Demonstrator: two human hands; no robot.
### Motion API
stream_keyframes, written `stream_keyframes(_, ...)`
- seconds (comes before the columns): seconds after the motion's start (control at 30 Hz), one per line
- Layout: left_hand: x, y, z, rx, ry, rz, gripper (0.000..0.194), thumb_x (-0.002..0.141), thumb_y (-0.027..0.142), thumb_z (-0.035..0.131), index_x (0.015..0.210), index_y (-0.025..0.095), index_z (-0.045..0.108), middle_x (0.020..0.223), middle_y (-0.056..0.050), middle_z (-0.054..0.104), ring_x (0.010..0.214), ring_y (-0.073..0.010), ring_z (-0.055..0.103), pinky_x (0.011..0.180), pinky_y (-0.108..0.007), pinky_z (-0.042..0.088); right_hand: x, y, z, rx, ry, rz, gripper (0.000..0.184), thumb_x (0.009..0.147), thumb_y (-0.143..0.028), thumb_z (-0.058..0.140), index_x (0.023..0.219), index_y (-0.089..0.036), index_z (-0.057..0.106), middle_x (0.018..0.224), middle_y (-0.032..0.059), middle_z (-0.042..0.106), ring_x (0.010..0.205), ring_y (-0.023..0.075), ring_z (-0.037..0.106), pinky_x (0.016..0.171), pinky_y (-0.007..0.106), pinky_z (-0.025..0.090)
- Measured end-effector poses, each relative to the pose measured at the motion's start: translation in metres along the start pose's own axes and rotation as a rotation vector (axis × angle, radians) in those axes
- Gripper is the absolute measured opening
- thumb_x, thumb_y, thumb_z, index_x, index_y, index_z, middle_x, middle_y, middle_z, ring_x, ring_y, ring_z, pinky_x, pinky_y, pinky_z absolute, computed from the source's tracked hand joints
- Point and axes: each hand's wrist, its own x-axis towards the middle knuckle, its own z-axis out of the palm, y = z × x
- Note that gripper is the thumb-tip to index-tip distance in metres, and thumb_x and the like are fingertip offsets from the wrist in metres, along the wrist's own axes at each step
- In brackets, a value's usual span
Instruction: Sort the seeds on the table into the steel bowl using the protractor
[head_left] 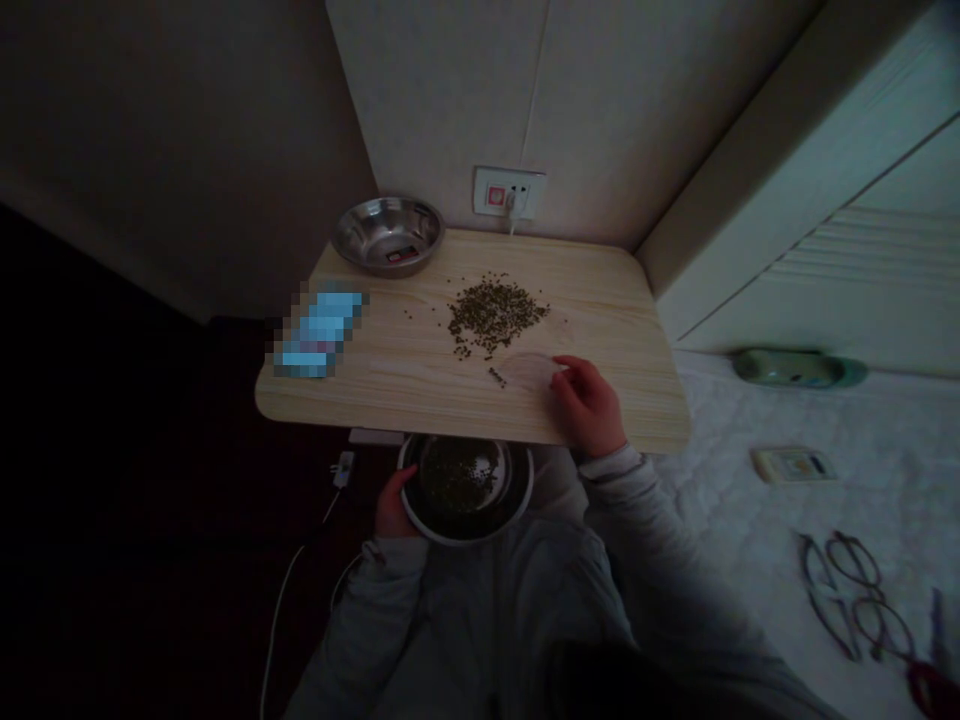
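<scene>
A loose pile of small dark green beans (495, 310) lies spread over the middle of the small wooden table (405, 385). My right hand (589, 405) pinches a thin clear plastic piece (529, 370) just in front of the pile. At the left end of that piece sits a short row of beans (497, 377). Below the table's front edge, my left hand (397, 505) grips the rim of a metal bowl (469, 541) from the left side. Beans lie inside this bowl, some of them in shadow. The left fingers are partly hidden behind the bowl.
An upright metal bowl (386, 235) stands at the table's back left corner. A phone-like blurred screen (321, 333) lies on the left. A wall socket (510, 192) holds a plug. Glasses (855, 560) and a pale handheld device (795, 465) lie on the white bedding (720, 500).
</scene>
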Motion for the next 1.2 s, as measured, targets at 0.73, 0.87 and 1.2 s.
stream_keyframes(0.73,-0.009,-0.006,0.013,0.035,0.043,-0.13,0.019,0.064,0.012,0.046,0.05,0.014,0.059,0.057,-0.008,0.066,0.077,-0.0252,0.06,0.07,-0.036,0.047,0.008,-0.006,0.015,-0.001,-0.128,-0.061,0.027,0.076,-0.027,0.041,0.099,-0.017,0.05,0.064,-0.0009,0.05,0.057,0.0094,0.046,0.056,0.022,0.037)
stream_keyframes(0.87,-0.006,-0.008,0.009,0.036,0.034,-0.093,0.017,0.064,0.011,0.047,0.052,0.015,0.059,0.061,-0.007,0.067,0.079,-0.0249,0.059,0.07,-0.035,0.047,0.006,-0.007,0.016,0.026,-0.178,-0.091,0.026,0.076,-0.027,0.04,0.099,-0.018,0.05,0.063,-0.0013,0.049,0.056,0.009,0.045,0.055,0.021,0.036)
stream_keyframes(1.2,-0.009,-0.006,0.014,0.056,0.056,-0.093,0.02,0.064,0.01,0.046,0.048,0.016,0.057,0.054,-0.006,0.065,0.08,-0.0246,0.059,0.071,-0.036,0.047,0.008,-0.007,0.015,-0.008,-0.215,-0.111,0.027,0.076,-0.028,0.04,0.098,-0.019,0.051,0.065,-0.0002,0.051,0.058,0.0104,0.046,0.057,0.023,0.037)
